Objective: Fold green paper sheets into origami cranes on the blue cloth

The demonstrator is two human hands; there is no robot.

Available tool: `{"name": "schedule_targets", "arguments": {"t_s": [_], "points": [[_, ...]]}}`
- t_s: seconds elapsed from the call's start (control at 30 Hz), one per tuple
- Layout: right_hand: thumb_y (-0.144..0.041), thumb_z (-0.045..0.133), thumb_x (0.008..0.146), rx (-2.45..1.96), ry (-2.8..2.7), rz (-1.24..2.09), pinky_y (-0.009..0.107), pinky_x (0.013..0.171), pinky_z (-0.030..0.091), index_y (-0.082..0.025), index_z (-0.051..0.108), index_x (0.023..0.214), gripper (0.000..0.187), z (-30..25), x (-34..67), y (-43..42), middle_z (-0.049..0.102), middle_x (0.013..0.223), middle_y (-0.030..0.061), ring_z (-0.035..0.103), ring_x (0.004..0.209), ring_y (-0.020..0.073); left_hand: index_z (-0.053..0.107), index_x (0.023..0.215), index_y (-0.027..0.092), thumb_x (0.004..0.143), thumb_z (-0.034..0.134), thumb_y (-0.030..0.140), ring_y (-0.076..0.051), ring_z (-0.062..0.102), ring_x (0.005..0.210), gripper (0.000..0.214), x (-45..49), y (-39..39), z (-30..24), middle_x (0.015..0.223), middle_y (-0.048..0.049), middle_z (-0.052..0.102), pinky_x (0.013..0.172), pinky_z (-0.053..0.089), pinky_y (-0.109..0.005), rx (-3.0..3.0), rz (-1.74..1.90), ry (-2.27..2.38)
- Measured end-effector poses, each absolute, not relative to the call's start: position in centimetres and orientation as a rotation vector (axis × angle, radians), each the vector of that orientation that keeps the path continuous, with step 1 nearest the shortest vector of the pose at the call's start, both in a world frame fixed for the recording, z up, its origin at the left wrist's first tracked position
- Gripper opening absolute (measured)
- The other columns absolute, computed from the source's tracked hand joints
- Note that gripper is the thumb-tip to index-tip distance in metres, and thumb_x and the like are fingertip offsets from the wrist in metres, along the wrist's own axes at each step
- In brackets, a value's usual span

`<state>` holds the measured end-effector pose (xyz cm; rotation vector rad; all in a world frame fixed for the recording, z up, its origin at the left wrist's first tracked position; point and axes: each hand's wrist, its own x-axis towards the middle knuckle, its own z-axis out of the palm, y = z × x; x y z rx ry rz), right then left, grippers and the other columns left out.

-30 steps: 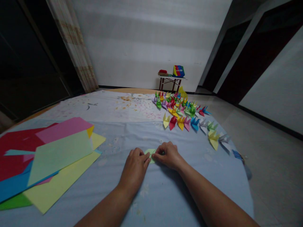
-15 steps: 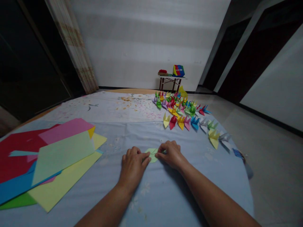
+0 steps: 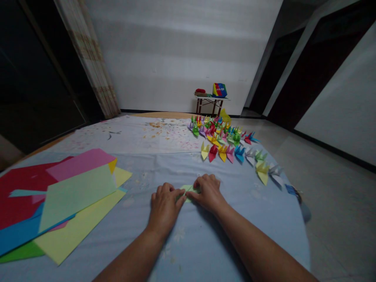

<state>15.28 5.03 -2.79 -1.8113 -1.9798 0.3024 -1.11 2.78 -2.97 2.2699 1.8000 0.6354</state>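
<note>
A small folded piece of pale green paper point(image 3: 188, 192) lies on the blue cloth point(image 3: 138, 239) at lower centre, between the two hands. The left hand point(image 3: 164, 205) rests its fingertips against the paper's left edge, while the right hand point(image 3: 207, 192) curls narrowly over its right part, gripping it. Stacked coloured paper sheets point(image 3: 58, 196) lie at left, and rows of origami cranes point(image 3: 223, 137) stand upper right.

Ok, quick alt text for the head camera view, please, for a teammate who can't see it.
A left hand and a right hand work a small piece of pale green folded paper on a pale blue cloth. Rows of multicoloured origami cranes stand beyond the hands, and large sheets of coloured paper lie overlapping to the left.
</note>
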Motion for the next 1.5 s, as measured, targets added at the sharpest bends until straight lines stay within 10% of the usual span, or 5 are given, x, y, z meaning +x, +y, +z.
{"name": "schedule_targets", "arguments": {"t_s": [0.7,1.07,1.5], "points": [[-0.037,0.063,0.073,-1.596,-2.148,0.381,0.038,0.084,0.026,-0.025,0.061,0.093,0.023,-3.0,17.4,5.5,0.055,0.101,0.0042,0.039,0.101,0.0223,0.062,0.099,0.027,0.081,0.049,0.031,-0.022,0.047,0.104,0.022,-1.3,2.9,-3.7,0.105,-0.0046,0.057,0.086,0.033,-0.040,2.330,0.769,1.710],[-0.020,0.062,0.071,-1.384,-2.032,0.703,0.022,0.068,0.036,-0.018,0.056,0.077,0.009,-2.0,17.6,4.9,0.053,0.076,-0.0019,0.049,0.073,0.0114,0.057,0.092,0.017,0.079,0.049,0.040,-0.018,0.060,0.078,0.027,-1.5,4.2,-2.8,0.083,-0.0034,0.064,0.071,0.045,-0.030,1.823,1.064,1.401],[-0.018,0.061,0.075,-1.111,-2.147,0.308,0.032,0.085,0.032,-0.023,0.059,0.091,0.017,-1.5,18.0,5.0,0.061,0.093,0.0026,0.046,0.093,0.0175,0.061,0.081,0.020,0.080,0.051,0.024,-0.019,0.056,0.085,0.011,-1.7,3.2,-1.0,0.084,-0.0027,0.065,0.082,0.038,-0.035,2.422,1.006,1.324]]}}
